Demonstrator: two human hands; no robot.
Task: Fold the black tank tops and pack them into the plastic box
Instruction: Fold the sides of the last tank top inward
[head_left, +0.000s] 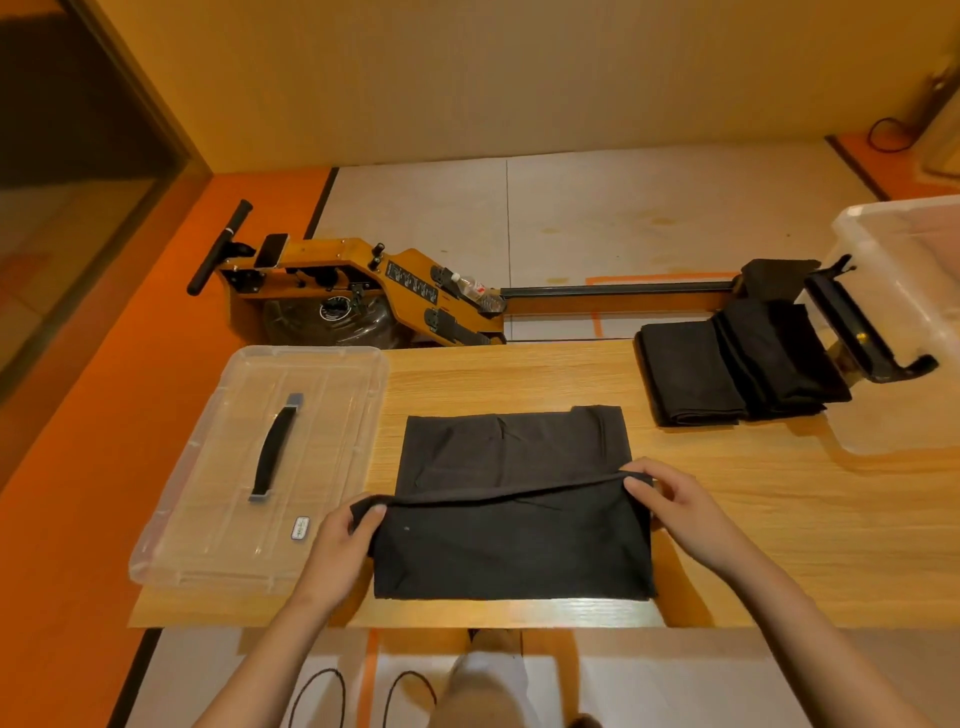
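A black tank top (511, 525) lies flat in the middle of the wooden table (779, 519), its near half lifted along a fold line. My left hand (345, 540) pinches the left end of that raised edge, and my right hand (675, 501) pinches the right end. A stack of folded black tank tops (727, 364) rests at the table's far right. The clear plastic box (904, 322) stands at the right edge, just beyond that stack.
The box's clear lid (260, 462) with a black handle lies on the table's left part. Behind the table a wooden rowing machine (363, 291) stands on the floor. Black cables (363, 696) loop on the floor near my feet.
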